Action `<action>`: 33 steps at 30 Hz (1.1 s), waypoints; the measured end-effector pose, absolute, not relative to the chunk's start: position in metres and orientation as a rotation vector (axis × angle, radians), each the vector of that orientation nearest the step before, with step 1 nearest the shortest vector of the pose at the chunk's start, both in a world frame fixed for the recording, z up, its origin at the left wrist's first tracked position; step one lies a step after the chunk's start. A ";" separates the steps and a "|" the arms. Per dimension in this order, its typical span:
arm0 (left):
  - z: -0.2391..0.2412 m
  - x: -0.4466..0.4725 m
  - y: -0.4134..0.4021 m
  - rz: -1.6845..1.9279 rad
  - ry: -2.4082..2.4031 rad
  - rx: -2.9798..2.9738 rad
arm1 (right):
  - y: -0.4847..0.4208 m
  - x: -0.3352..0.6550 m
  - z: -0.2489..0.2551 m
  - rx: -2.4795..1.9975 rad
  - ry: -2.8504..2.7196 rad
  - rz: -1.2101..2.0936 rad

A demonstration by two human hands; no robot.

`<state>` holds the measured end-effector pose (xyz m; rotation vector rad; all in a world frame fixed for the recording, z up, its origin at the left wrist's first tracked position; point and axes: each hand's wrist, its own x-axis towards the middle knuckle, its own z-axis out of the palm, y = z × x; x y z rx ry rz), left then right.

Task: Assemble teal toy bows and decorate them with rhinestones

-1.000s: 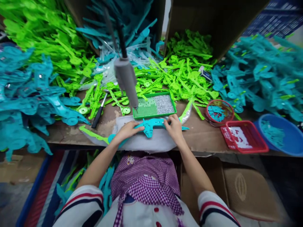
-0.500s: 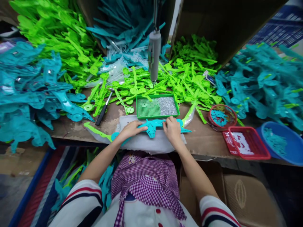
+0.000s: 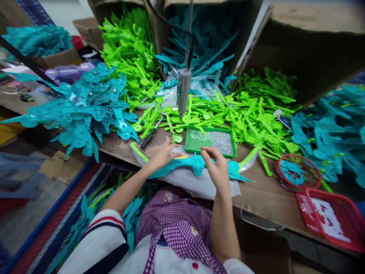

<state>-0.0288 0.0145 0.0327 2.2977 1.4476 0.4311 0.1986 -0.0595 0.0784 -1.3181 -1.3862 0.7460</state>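
Right hand (image 3: 218, 167) partly hides teal piece (image 3: 197, 165); left hand (image 3: 162, 156) blurred.

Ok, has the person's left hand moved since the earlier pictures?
Yes, the left hand has moved left, judged against the rectangular green plastic tray.

Here we are, one camera riding on the person's head, peering forward and steeply down over the purple-and-white checked cloth apron (image 3: 176, 215). It's catching the bare left hand (image 3: 163, 156) and bare right hand (image 3: 218, 167) close by, mid-view, while the flat brown worktop (image 3: 265, 196) is slanting down rightward and a big brown cardboard box (image 3: 319, 19) is looming beyond.
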 end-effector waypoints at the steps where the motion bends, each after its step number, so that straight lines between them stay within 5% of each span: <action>1: 0.037 -0.043 0.022 0.441 1.647 2.295 | -0.068 0.202 0.072 -1.373 -1.350 0.776; 4: 0.044 -0.079 0.049 0.174 2.176 2.227 | -0.090 0.202 0.054 -1.435 -1.281 0.805; 8: 0.042 -0.094 0.072 -0.034 2.201 2.189 | -0.098 0.177 0.046 -1.243 -1.536 0.972; 15: 0.041 -0.113 0.086 0.519 2.115 2.036 | -0.111 0.169 0.047 -1.258 -1.531 1.026; 20: 0.048 -0.124 0.085 1.056 1.889 1.286 | -0.113 0.147 0.042 -1.107 -1.682 1.149; 27: 0.050 -0.097 -0.041 1.722 1.798 1.043 | -0.130 0.126 0.047 -1.043 -1.558 1.274; 33: 0.036 -0.052 -0.156 1.169 1.484 1.456 | -0.118 0.111 0.048 -0.809 -1.338 1.473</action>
